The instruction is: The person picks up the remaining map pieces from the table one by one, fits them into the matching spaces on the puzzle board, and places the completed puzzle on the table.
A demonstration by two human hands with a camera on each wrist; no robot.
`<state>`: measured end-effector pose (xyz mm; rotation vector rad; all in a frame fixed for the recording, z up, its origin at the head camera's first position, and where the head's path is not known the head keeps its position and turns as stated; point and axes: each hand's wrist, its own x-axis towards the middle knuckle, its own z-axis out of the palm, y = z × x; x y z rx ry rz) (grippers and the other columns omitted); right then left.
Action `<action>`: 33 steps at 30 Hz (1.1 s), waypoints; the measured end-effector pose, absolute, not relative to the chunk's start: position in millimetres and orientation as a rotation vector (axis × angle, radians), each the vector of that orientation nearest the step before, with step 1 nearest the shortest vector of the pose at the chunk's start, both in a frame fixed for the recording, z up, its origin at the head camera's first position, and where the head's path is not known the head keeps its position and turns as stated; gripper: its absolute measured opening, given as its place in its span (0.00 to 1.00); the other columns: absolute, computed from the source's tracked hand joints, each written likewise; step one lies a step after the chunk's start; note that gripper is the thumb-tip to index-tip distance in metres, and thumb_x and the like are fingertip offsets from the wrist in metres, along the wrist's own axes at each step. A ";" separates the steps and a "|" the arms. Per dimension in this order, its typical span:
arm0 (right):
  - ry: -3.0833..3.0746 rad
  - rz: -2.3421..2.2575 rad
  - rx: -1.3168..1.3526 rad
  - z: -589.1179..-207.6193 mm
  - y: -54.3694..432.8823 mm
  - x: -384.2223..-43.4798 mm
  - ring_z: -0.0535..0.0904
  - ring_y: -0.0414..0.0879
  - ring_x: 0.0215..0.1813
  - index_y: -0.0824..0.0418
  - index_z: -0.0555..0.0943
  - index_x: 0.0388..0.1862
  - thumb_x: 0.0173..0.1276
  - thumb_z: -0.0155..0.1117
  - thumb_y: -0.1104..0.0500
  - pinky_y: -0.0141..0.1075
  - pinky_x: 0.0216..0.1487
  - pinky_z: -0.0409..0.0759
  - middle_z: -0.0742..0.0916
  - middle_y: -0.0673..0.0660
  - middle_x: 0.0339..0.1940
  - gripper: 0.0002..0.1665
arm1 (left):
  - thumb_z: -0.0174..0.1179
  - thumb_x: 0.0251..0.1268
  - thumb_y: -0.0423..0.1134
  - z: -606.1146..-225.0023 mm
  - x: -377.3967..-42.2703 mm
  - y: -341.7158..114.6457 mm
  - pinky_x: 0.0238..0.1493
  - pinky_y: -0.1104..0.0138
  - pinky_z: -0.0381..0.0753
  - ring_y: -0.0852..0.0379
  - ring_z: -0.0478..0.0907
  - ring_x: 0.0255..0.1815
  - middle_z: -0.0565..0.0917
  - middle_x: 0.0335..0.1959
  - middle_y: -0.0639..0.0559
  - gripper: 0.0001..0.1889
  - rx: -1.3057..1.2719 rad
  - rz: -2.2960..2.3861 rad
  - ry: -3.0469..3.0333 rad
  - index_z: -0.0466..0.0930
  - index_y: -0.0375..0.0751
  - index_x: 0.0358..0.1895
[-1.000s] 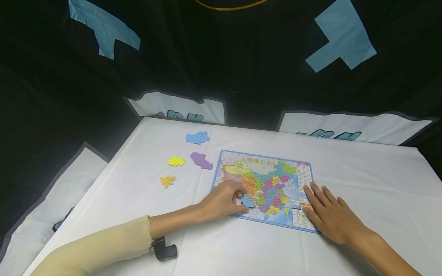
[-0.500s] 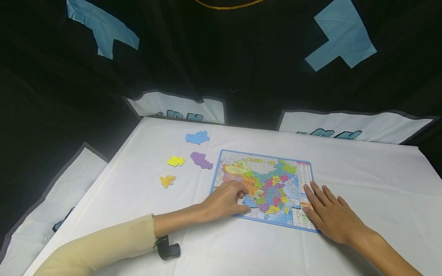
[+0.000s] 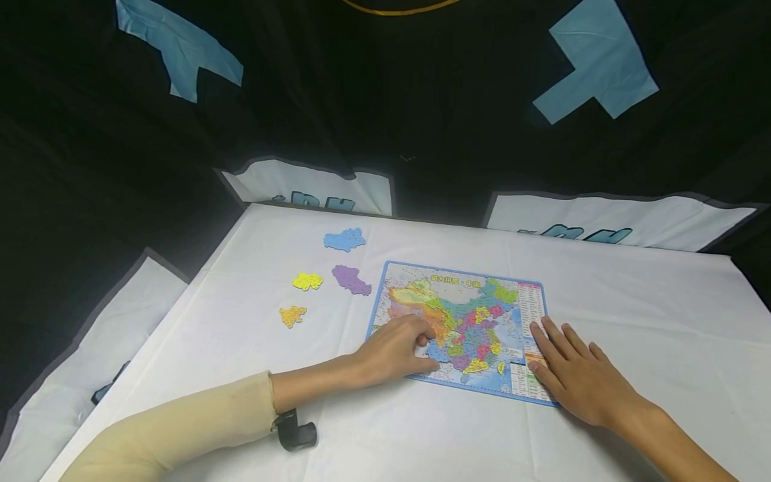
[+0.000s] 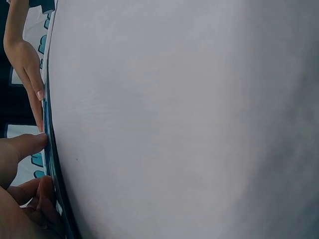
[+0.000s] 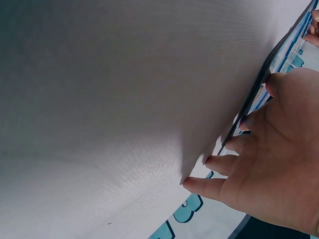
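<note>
Change since earlier frame: left hand (image 3: 394,351) has crept slightly up the map puzzle board (image 3: 466,328); loose pieces unmoved.
Left hand: fingers curled, pressing a piece into the board's lower-left area; whether it pinches the piece, cannot tell.
Right hand (image 3: 575,375): spread flat on the board's right edge.
Board location: desk (image 3: 632,314) centre.
Done: most regions seated.
Left: blue piece (image 3: 345,239), purple piece (image 3: 352,280), yellow piece (image 3: 308,282), orange piece (image 3: 292,315) lie loose, left of board.
</note>
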<state>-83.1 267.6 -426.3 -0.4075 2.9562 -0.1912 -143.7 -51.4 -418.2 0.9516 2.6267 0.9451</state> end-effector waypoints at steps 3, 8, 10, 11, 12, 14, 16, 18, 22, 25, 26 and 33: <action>2.957 -0.194 -0.411 -426.1 267.6 -83.1 0.54 0.71 0.75 0.64 0.60 0.78 0.77 0.46 0.37 0.71 0.65 0.53 0.61 0.67 0.78 0.43 | 0.75 0.55 0.42 -418.1 -143.7 -50.6 0.39 0.70 0.73 0.60 0.69 0.35 0.76 0.32 0.56 0.18 0.957 0.945 2.632 0.83 0.36 0.45; 2.955 -0.196 -0.415 -425.7 268.0 -83.1 0.54 0.71 0.75 0.64 0.60 0.78 0.78 0.46 0.37 0.71 0.65 0.53 0.61 0.67 0.78 0.43 | 0.75 0.55 0.43 -417.9 -143.5 -49.3 0.38 0.70 0.72 0.60 0.69 0.35 0.76 0.33 0.56 0.18 0.953 0.930 2.646 0.83 0.37 0.45; 2.955 -0.193 -0.415 -425.8 268.1 -83.2 0.54 0.71 0.75 0.64 0.60 0.78 0.78 0.46 0.37 0.71 0.65 0.53 0.61 0.67 0.78 0.42 | 0.75 0.54 0.43 -417.6 -143.4 -48.9 0.39 0.71 0.72 0.61 0.70 0.35 0.76 0.33 0.56 0.19 0.949 0.922 2.651 0.83 0.37 0.45; 2.955 -0.192 -0.414 -425.8 268.2 -83.2 0.54 0.71 0.75 0.64 0.60 0.78 0.78 0.46 0.37 0.71 0.65 0.53 0.61 0.67 0.78 0.42 | 0.75 0.54 0.43 -417.4 -143.3 -48.6 0.39 0.71 0.72 0.61 0.70 0.35 0.76 0.33 0.56 0.19 0.947 0.918 2.653 0.83 0.37 0.45; 2.955 -0.189 -0.415 -425.9 268.2 -83.3 0.54 0.71 0.75 0.64 0.60 0.78 0.78 0.46 0.37 0.71 0.65 0.53 0.61 0.67 0.78 0.42 | 0.75 0.54 0.43 -417.1 -143.2 -48.5 0.39 0.71 0.72 0.61 0.70 0.35 0.76 0.33 0.56 0.19 0.944 0.915 2.654 0.83 0.37 0.45; 2.957 -0.183 -0.416 -426.1 268.2 -83.4 0.54 0.71 0.75 0.64 0.60 0.78 0.78 0.46 0.37 0.71 0.65 0.54 0.61 0.67 0.78 0.42 | 0.75 0.54 0.43 -416.6 -142.9 -48.2 0.39 0.71 0.72 0.61 0.70 0.35 0.76 0.33 0.56 0.19 0.938 0.910 2.653 0.83 0.37 0.46; 2.959 -0.180 -0.417 -426.2 268.1 -83.4 0.54 0.71 0.75 0.64 0.60 0.78 0.77 0.46 0.37 0.71 0.65 0.54 0.62 0.67 0.78 0.42 | 0.75 0.54 0.43 -416.1 -142.5 -48.1 0.39 0.71 0.73 0.60 0.70 0.35 0.76 0.34 0.56 0.20 0.935 0.907 2.653 0.83 0.37 0.46; 2.961 -0.177 -0.419 -426.3 268.0 -83.3 0.54 0.71 0.75 0.64 0.60 0.78 0.77 0.46 0.37 0.71 0.65 0.54 0.62 0.67 0.78 0.43 | 0.75 0.54 0.43 -415.5 -142.1 -48.0 0.39 0.71 0.73 0.60 0.70 0.36 0.76 0.34 0.56 0.20 0.934 0.904 2.653 0.83 0.37 0.46; 2.961 -0.179 -0.419 -426.4 267.9 -83.1 0.54 0.71 0.75 0.64 0.60 0.78 0.77 0.46 0.37 0.71 0.65 0.54 0.62 0.68 0.78 0.43 | 0.75 0.54 0.44 -415.1 -142.1 -48.0 0.39 0.71 0.72 0.60 0.70 0.36 0.76 0.34 0.56 0.20 0.942 0.900 2.653 0.83 0.37 0.47; 2.959 -0.183 -0.418 -426.3 268.0 -83.1 0.54 0.71 0.75 0.64 0.60 0.78 0.77 0.46 0.37 0.71 0.65 0.54 0.61 0.67 0.78 0.43 | 0.75 0.54 0.45 -415.5 -142.8 -48.2 0.38 0.71 0.72 0.61 0.70 0.36 0.75 0.34 0.56 0.21 0.946 0.908 2.649 0.83 0.37 0.48; 2.958 -0.183 -0.418 -426.2 268.1 -83.1 0.54 0.71 0.75 0.64 0.60 0.78 0.77 0.46 0.37 0.71 0.65 0.54 0.61 0.67 0.78 0.43 | 0.75 0.54 0.45 -415.6 -143.0 -48.2 0.38 0.71 0.72 0.61 0.70 0.36 0.75 0.34 0.56 0.21 0.947 0.913 2.648 0.83 0.37 0.48; 2.951 -0.194 -0.420 -425.9 269.1 -83.7 0.53 0.70 0.75 0.64 0.59 0.79 0.78 0.46 0.37 0.71 0.65 0.53 0.61 0.67 0.78 0.43 | 0.71 0.60 0.45 -415.2 -144.1 -48.3 0.36 0.72 0.73 0.63 0.72 0.39 0.79 0.39 0.59 0.17 1.006 0.919 2.658 0.86 0.45 0.51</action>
